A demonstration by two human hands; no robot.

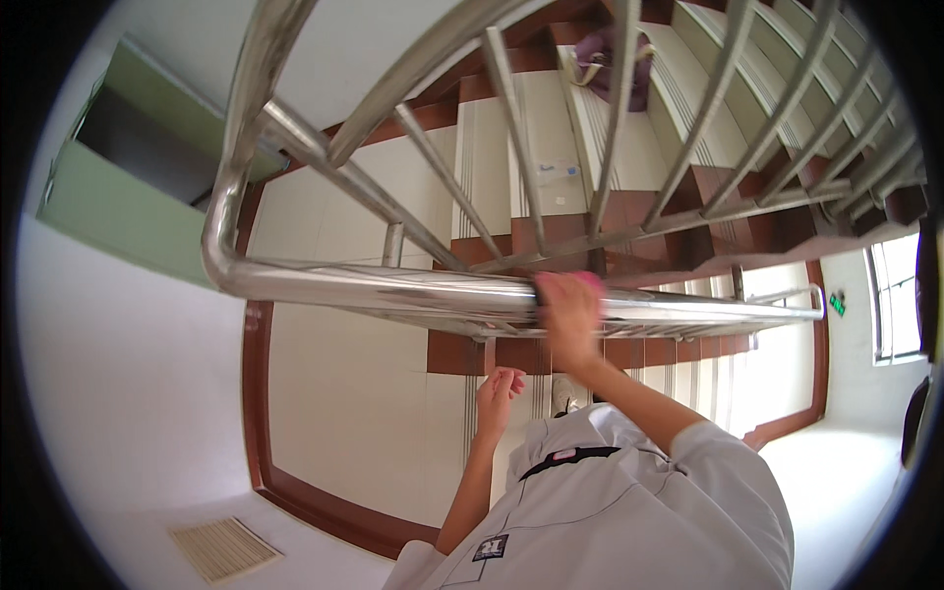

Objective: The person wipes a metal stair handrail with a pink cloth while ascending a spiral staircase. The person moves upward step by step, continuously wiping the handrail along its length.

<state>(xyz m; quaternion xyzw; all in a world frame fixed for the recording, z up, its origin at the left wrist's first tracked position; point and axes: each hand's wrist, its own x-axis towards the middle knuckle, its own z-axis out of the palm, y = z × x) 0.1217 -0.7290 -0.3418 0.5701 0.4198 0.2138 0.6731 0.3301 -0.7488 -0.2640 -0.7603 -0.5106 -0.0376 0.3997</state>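
My right hand [571,313] is blurred and presses a pink and black cleaning pad or cloth [588,279] onto the level stainless steel handrail [383,286]. The fingers wrap over the rail, so most of the pad is hidden. Below the rail and to the left, my left hand [500,391] hangs in the air, touching nothing. Its fingers are loosely bent, and nothing shows in them. Steel balusters [509,133] slant up beyond the rail.
Stairs with pale treads [542,133] and dark red edges run beyond the railing and on my right. A purple bag [608,66] sits on a step, near a clear plastic item [557,171]. A shoe [564,394] shows beneath me. A green cabinet or door panel [122,210] is at left.
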